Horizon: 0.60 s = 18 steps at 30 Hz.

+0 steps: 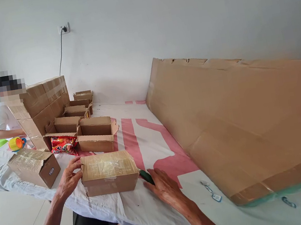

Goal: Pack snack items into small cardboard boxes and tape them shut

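A taped cardboard box (112, 183) sits closed on the cloth-covered table in front of me. My left hand (71, 178) grips its left end, fingers at the back corner and thumb along the side. At the opposite end, my right hand (163, 186) is closed around a green-handled knife (146, 177). The knife points at the box's right side; its blade is mostly hidden. Left of my left hand lies another taped box (35, 167) with a small label. Behind the front box, a red printed food packet (64, 145) leans beside an open box (97, 134).
Stacked cartons (43, 103) stand at the back left, with several open boxes (77, 110) beside them. A person (4, 118) sits behind the stack near a tape roll (16, 144). A large cardboard sheet (241, 124) slants along the right. Small labels (217, 197) lie near it.
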Tool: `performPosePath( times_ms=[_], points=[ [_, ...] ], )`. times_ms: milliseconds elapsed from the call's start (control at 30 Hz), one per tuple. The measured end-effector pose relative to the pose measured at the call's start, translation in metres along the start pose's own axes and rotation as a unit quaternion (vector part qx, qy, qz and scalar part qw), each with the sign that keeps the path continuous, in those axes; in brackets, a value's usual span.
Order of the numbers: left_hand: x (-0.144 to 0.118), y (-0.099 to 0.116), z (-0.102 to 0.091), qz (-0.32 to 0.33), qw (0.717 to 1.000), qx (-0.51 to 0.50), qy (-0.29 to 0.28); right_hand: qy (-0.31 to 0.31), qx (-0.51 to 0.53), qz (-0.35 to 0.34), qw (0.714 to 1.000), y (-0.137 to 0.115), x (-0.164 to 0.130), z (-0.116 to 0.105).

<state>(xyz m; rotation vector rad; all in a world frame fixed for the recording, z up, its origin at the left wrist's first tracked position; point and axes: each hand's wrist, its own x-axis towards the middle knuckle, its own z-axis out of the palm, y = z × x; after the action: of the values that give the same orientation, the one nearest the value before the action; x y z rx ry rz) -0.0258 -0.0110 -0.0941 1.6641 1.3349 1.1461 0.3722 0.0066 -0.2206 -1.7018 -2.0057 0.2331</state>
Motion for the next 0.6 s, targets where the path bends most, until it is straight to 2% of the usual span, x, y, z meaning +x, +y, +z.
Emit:
performPosePath(
  times_ms=[67,167,267,333,400,467,533,600],
  points=[
    [0.002,0.002,0.002,-0.001,1.000,-0.015,-0.007,-0.013,-0.049,-0.010,0.999,0.015,-0.009,0.004],
    [0.002,0.004,0.005,-0.002,0.999,-0.044,-0.009,-0.004,-0.042,-0.003,0.999,0.023,-0.008,-0.001],
    [0.000,0.004,0.007,-0.006,0.997,-0.070,-0.012,0.071,0.052,0.031,0.996,0.008,0.011,-0.031],
    [-0.001,0.004,0.007,-0.007,0.996,-0.083,-0.023,0.100,0.156,0.007,0.983,-0.018,0.027,-0.063],
    [-0.003,0.004,0.007,-0.005,0.996,-0.087,-0.028,0.016,0.236,-0.050,0.970,-0.055,0.040,-0.097],
    [-0.005,0.003,0.008,-0.003,0.996,-0.086,-0.025,-0.079,0.273,-0.128,0.950,-0.094,0.051,-0.127],
    [-0.007,0.002,0.009,0.003,0.996,-0.086,-0.017,-0.136,0.268,-0.192,0.934,-0.130,0.060,-0.145],
    [-0.009,0.001,0.010,0.008,0.996,-0.086,-0.009,-0.171,0.252,-0.228,0.925,-0.154,0.068,-0.153]
  ],
)
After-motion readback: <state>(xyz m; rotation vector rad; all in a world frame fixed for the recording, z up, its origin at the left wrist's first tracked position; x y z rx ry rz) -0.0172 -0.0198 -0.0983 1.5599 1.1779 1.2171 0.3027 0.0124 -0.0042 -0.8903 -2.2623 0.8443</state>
